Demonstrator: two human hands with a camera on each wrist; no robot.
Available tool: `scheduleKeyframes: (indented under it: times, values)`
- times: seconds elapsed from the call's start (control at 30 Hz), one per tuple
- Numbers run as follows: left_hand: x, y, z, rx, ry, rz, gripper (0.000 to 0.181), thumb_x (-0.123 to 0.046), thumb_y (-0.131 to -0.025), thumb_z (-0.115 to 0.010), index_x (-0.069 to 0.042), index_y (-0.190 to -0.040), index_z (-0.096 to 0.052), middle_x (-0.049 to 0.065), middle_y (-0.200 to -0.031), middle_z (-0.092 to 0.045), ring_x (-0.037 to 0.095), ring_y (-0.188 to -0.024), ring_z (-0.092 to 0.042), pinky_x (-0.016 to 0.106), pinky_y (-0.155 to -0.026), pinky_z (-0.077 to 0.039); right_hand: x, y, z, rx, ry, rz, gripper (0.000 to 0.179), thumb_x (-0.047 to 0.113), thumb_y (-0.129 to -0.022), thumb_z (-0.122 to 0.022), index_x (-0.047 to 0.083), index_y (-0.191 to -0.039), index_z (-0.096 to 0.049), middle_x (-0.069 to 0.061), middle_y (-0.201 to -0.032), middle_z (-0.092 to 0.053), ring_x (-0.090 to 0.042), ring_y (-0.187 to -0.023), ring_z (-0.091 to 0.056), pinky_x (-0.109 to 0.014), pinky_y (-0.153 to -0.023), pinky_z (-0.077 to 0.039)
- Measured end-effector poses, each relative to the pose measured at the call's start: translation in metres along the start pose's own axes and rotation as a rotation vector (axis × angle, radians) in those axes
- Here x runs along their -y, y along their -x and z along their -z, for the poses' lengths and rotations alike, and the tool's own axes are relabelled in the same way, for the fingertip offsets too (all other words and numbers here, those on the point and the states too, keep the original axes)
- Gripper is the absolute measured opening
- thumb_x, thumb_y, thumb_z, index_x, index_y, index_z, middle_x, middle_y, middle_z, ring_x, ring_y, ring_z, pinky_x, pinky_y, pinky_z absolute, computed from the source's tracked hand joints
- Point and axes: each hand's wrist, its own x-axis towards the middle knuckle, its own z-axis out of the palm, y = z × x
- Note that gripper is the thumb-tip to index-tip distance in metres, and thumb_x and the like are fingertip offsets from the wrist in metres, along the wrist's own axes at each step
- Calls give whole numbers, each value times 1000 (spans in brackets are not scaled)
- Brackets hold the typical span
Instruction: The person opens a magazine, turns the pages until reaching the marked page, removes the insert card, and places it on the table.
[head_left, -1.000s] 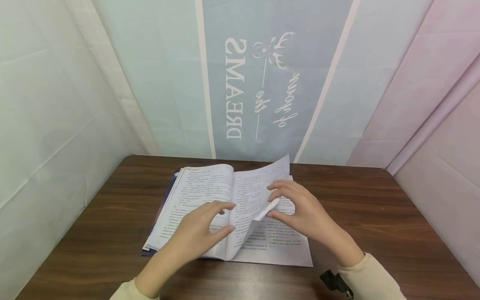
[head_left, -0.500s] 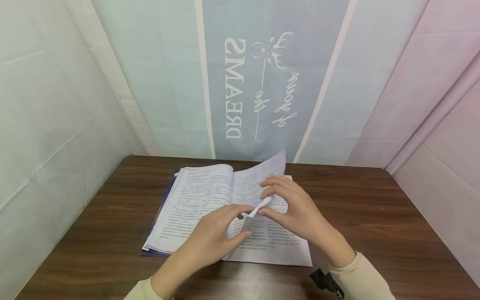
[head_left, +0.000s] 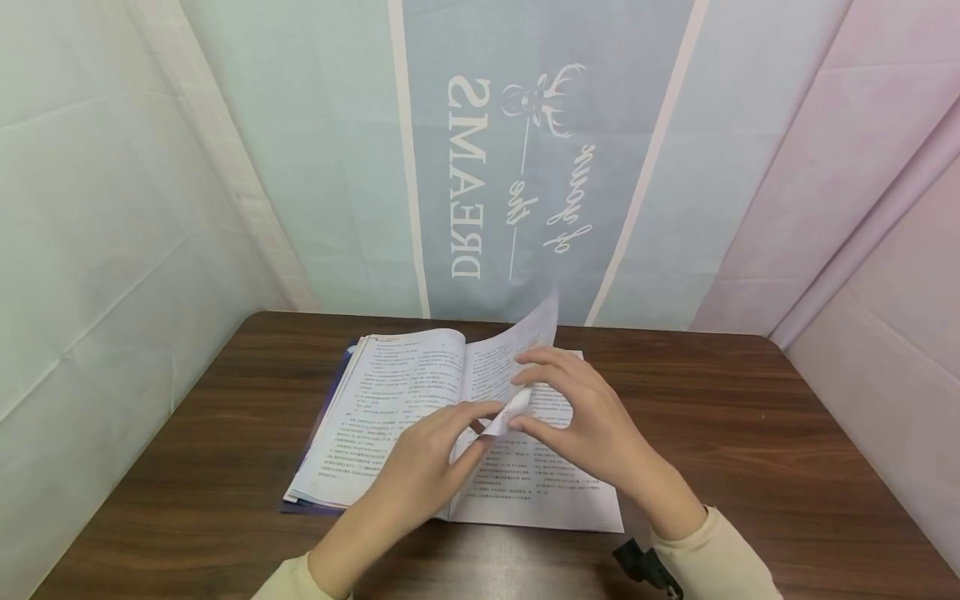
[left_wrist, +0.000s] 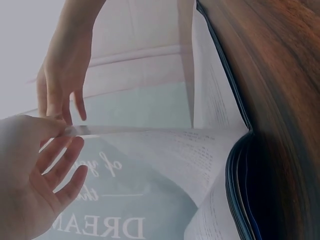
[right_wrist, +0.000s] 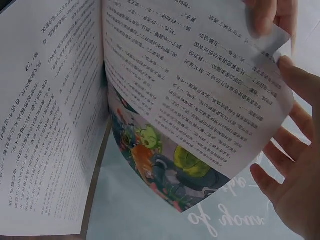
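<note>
An open book [head_left: 390, 375] with printed text lies on the table. One page [head_left: 497, 367] is raised from its right half, curling upward at the far corner. My left hand [head_left: 423, 450] pinches that page's near corner between thumb and index finger; the other fingers spread loosely in the left wrist view. Opposite it, my right hand [head_left: 588, 412] holds the page's outer edge, thumb on one face and fingers on the other. In the right wrist view, the lifted page [right_wrist: 215, 95] carries text and a colourful illustration [right_wrist: 167, 155].
The dark wooden table [head_left: 750, 433] extends around the book. Behind it hangs a fabric backdrop [head_left: 337, 167] with mirrored lettering, and pale curtains [head_left: 112, 208] close in the sides. A black device [head_left: 645, 567] is by the right sleeve.
My left hand has moved right and up from above the book's middle and now pinches the page corner. My right hand has shifted slightly left, bringing the raised page further over.
</note>
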Motion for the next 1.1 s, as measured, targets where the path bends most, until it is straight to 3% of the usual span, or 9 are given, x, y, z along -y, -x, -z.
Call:
scheduleKeyframes:
  times: [0.07, 0.2, 0.37, 0.7, 1.1]
  values:
    - [1, 1, 0, -16, -12, 8, 45, -7, -88, -75, -16, -129, -60, -4, -110, -70, 7, -89, -64, 24, -69, -54, 1, 0, 1, -20, 6, -1, 52, 18, -71, -90, 15, -116, -66, -2, -134, -59, -24, -129, -50, -55, -111, -33]
    - [6, 4, 1, -46, -43, 32, 52, -4, -85, -77, -15, -133, -58, -2, -110, -69, 9, -87, -65, 24, -67, -54, 4, 1, 3, -64, 5, 18, 60, 10, -70, -90, 12, -123, -64, -5, -136, -58, -24, -129, -50, -44, -108, -40]
    - [15, 11, 5, -47, -89, 97, 58, -5, -86, -77, -16, -138, -54, -2, -106, -68, 12, -85, -66, 25, -65, -53, 3, 6, 6, -75, 7, 13, 58, 8, -70, -89, 12, -122, -64, -5, -135, -59, -23, -126, -53, -34, -106, -41]
    - [35, 32, 23, 41, -149, 285, 72, -1, -85, -75, -18, -147, -43, 2, -132, -58, 14, -94, -64, 28, -65, -53, -7, 23, 5, 44, 58, -61, 45, 16, -77, -85, 14, -119, -66, -1, -131, -61, -23, -122, -56, -46, -97, -48]
    - [59, 61, 42, 23, -174, 346, 76, 3, -84, -74, -14, -149, -38, 8, -135, -56, 20, -97, -65, 36, -72, -57, -21, 51, 9, 196, 52, -234, 41, 20, -83, -82, 18, -121, -65, 6, -126, -63, -17, -120, -58, -43, -97, -50]
